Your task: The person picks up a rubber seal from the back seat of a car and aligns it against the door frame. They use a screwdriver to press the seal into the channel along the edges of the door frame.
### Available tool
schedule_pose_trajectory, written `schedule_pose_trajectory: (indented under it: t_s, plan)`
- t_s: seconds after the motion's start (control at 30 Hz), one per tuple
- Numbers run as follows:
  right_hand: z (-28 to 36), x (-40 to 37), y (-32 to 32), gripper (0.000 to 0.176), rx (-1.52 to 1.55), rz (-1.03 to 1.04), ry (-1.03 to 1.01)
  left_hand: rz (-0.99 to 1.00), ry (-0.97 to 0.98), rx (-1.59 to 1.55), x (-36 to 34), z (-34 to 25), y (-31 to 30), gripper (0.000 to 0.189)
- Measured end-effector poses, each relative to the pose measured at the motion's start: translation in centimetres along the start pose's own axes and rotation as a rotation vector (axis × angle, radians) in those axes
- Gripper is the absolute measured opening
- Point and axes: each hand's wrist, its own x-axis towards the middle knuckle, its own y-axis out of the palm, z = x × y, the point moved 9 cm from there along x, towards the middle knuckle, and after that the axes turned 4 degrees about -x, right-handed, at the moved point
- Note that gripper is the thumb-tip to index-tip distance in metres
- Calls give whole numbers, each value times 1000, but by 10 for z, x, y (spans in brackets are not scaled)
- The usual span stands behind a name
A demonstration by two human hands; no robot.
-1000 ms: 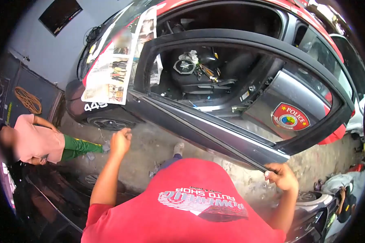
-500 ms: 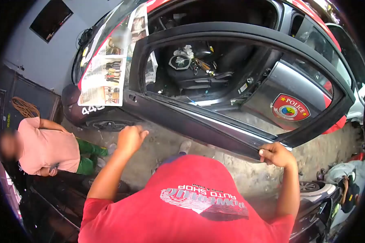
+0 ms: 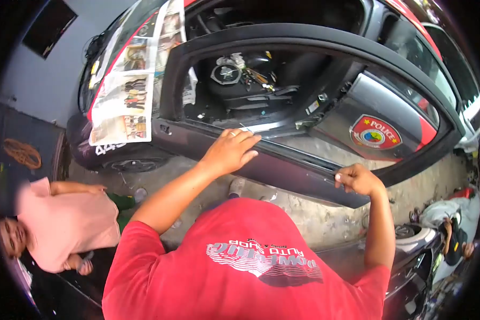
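A dark car door [image 3: 197, 143] stands swung out in front of me, and the car's interior shows through its window frame. My left hand [image 3: 230, 153] lies over the door's window ledge, palm down, fingers stretched to the right; a ring is on one finger. Farther right along that ledge, my right hand [image 3: 357, 180] is closed, with thumb and fingers pinched together at the door's edge. What sits between those fingers, if anything, is too small to make out. A dark trim strip [image 3: 298, 156] runs along the ledge between both hands.
Newspaper sheets [image 3: 130, 96] cover the car's front fender. A rear door with a police badge [image 3: 376, 133] stands beyond the window frame. A person in a pink shirt [image 3: 72, 221] is close on my left. Another car [image 3: 410, 250] and a person are at right.
My left hand has come from the air at left onto the door ledge and its fingers have opened. The right hand stays at the door edge. The person in pink has moved nearer.
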Motion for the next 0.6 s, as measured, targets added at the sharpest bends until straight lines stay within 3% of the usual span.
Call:
schedule_pose_trajectory:
  t_s: [0.07,0.13,0.2,0.23,0.33,0.37,0.6]
  plan:
    - [-6,14,-9,37,-185,-93,-173,154,-86,-118,2,18,24,32]
    - [-6,25,-11,41,-454,-278,-389,86,12,-87,6,20,25,25]
    - [15,10,-15,42,-464,-456,-355,111,-17,-115,15,23,34,23]
    - [2,14,-15,40,-443,-445,-214,74,5,-143,18,20,33,21]
    - [7,-17,-10,33,-422,-739,-301,110,53,-183,28,6,35,15]
    - [8,-20,-5,30,-552,-791,-381,149,41,-219,28,5,38,15]
    - [-7,-31,19,23,-570,-1102,-355,291,61,-213,29,8,58,16]
